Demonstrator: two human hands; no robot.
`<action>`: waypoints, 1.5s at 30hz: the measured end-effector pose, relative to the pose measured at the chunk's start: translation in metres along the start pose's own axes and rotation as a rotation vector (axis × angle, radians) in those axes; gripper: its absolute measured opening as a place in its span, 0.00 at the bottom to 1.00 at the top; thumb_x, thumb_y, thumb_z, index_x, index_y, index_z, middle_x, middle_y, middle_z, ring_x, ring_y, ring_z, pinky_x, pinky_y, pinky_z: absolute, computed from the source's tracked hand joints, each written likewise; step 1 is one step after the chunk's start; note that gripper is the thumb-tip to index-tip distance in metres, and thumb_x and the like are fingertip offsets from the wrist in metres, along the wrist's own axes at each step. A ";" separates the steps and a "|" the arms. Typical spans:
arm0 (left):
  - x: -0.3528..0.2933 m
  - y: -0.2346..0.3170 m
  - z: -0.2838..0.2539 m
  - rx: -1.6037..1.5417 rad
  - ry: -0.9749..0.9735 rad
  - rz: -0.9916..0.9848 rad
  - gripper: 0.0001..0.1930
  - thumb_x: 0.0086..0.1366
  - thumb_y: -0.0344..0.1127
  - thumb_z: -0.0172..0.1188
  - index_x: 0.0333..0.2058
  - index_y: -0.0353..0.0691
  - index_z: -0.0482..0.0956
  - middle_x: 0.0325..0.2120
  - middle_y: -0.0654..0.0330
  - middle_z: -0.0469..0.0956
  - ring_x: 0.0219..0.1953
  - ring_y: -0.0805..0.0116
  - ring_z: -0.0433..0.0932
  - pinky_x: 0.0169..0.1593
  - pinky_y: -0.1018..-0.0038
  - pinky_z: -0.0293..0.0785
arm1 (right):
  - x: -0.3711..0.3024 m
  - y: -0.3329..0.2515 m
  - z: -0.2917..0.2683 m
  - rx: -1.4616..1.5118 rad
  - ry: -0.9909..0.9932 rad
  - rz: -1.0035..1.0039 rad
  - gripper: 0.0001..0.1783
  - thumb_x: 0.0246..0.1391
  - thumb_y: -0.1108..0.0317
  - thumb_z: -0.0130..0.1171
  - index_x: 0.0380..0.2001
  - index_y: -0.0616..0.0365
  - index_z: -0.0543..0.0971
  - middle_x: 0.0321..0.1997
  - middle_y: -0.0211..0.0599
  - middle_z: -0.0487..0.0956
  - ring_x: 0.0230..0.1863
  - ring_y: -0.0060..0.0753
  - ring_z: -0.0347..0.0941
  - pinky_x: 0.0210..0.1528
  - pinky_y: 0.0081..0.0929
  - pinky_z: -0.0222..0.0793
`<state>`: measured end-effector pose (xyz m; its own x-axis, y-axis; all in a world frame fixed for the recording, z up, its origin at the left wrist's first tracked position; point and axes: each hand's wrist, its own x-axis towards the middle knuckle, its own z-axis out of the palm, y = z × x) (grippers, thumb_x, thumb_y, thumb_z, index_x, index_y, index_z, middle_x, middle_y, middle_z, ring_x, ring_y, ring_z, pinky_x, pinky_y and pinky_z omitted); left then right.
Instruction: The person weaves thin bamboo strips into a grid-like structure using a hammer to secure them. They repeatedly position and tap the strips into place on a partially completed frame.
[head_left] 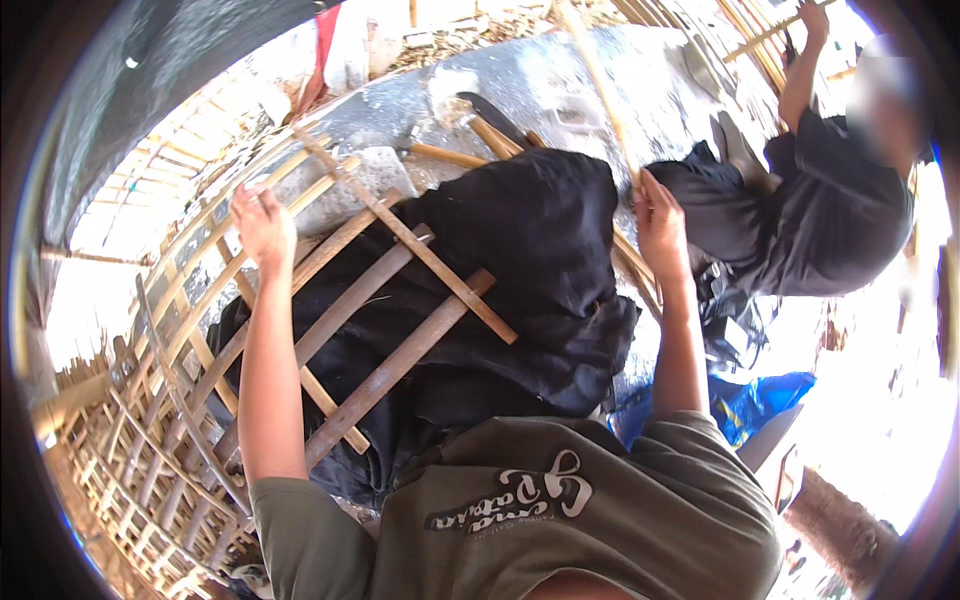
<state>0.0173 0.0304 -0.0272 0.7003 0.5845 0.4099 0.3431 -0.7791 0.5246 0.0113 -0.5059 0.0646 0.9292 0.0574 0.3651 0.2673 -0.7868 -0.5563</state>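
My left hand (265, 230) is raised at the left, beside a lattice of woven bamboo strips (205, 350). Its fingers are curled together, and what they hold, if anything, cannot be made out. At the right, my right hand (661, 225) has its fingers closed at the near end of a long, pale bamboo strip (600, 85), which runs away toward the far edge. Black cloth (540, 220) covers my legs. Across it lie the lattice's wider brown slats (400, 370), with a thin crosspiece (430, 252) over them.
Beyond my knees, a dark curved blade (497, 117) lies near several bamboo sticks (450, 155) on the grey floor (390, 105). Another person in dark clothes (830, 210) sits at the right, one arm raised to a stick. Blue plastic sheeting (770, 400) lies beside my right arm.
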 end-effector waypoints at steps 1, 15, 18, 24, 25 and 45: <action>0.002 -0.002 0.000 -0.061 -0.007 -0.002 0.25 0.69 0.46 0.47 0.57 0.33 0.65 0.50 0.48 0.72 0.56 0.50 0.69 0.58 0.55 0.65 | -0.007 0.010 0.005 -0.071 -0.025 -0.024 0.16 0.59 0.78 0.53 0.51 0.66 0.74 0.39 0.55 0.78 0.39 0.52 0.77 0.42 0.37 0.72; -0.001 0.005 -0.011 -0.004 -0.055 0.043 0.28 0.70 0.47 0.46 0.58 0.27 0.63 0.49 0.46 0.72 0.52 0.51 0.73 0.57 0.60 0.66 | -0.089 0.062 0.009 -0.251 -0.312 0.028 0.19 0.53 0.64 0.61 0.50 0.52 0.78 0.39 0.38 0.80 0.46 0.46 0.74 0.49 0.43 0.68; 0.000 0.006 -0.010 -0.016 -0.056 0.066 0.28 0.71 0.47 0.46 0.58 0.28 0.63 0.48 0.46 0.72 0.50 0.52 0.74 0.55 0.60 0.67 | -0.080 0.080 0.009 -0.201 -0.129 0.086 0.13 0.53 0.65 0.62 0.42 0.55 0.81 0.40 0.41 0.80 0.44 0.49 0.74 0.48 0.41 0.69; -0.001 0.005 -0.006 -0.042 -0.054 0.032 0.28 0.71 0.48 0.46 0.58 0.28 0.63 0.47 0.47 0.73 0.47 0.54 0.75 0.52 0.60 0.69 | -0.063 0.100 0.016 -0.162 -0.481 0.303 0.16 0.57 0.57 0.60 0.36 0.63 0.80 0.30 0.52 0.81 0.34 0.55 0.79 0.39 0.44 0.72; -0.001 0.004 -0.007 -0.052 -0.055 0.027 0.28 0.71 0.48 0.46 0.57 0.28 0.63 0.47 0.47 0.73 0.47 0.54 0.75 0.52 0.60 0.69 | -0.062 0.099 0.017 -0.148 -0.445 0.311 0.16 0.57 0.58 0.60 0.36 0.63 0.80 0.30 0.53 0.81 0.34 0.55 0.79 0.39 0.44 0.72; -0.008 0.022 -0.017 0.050 -0.089 -0.023 0.27 0.71 0.49 0.47 0.58 0.34 0.63 0.48 0.55 0.74 0.50 0.55 0.74 0.53 0.58 0.68 | -0.058 0.046 -0.002 -0.245 -0.033 0.249 0.09 0.54 0.66 0.61 0.32 0.62 0.78 0.32 0.50 0.78 0.34 0.54 0.76 0.38 0.42 0.71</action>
<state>0.0084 0.0119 -0.0061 0.7439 0.5815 0.3295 0.3886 -0.7774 0.4946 -0.0315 -0.5467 0.0196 0.9669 -0.1385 0.2143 -0.0344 -0.9029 -0.4284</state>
